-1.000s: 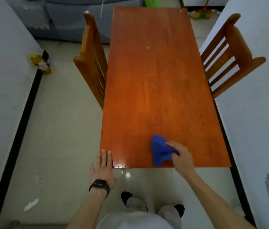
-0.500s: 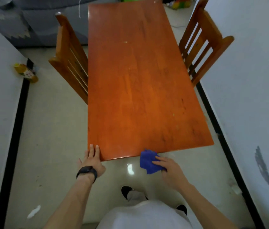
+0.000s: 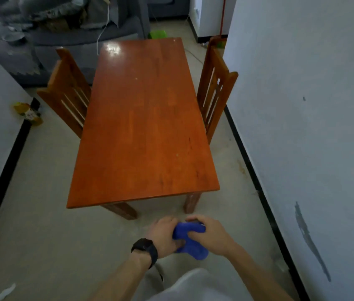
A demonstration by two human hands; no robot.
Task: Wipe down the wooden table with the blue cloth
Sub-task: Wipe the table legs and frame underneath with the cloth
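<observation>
The wooden table (image 3: 143, 131) stretches away from me, its reddish top bare, with a bright glare at the far end. I stand back from its near edge. Both hands hold the bunched blue cloth (image 3: 190, 238) in front of my body, below the table's near edge and off its surface. My left hand (image 3: 164, 234), with a black watch on the wrist, grips the cloth's left side. My right hand (image 3: 209, 233) curls over the top and right of it. Part of the cloth hangs down between my wrists.
A wooden chair (image 3: 67, 94) stands at the table's left side and another chair (image 3: 215, 83) at the right, close to the white wall (image 3: 302, 105). A yellow bottle (image 3: 28, 114) lies on the floor at the left. A grey sofa (image 3: 74, 25) sits beyond the table.
I have stepped back from the table. My left hand left the table's edge and joined the right hand on the cloth, which came off the tabletop and is now bunched between both hands.
</observation>
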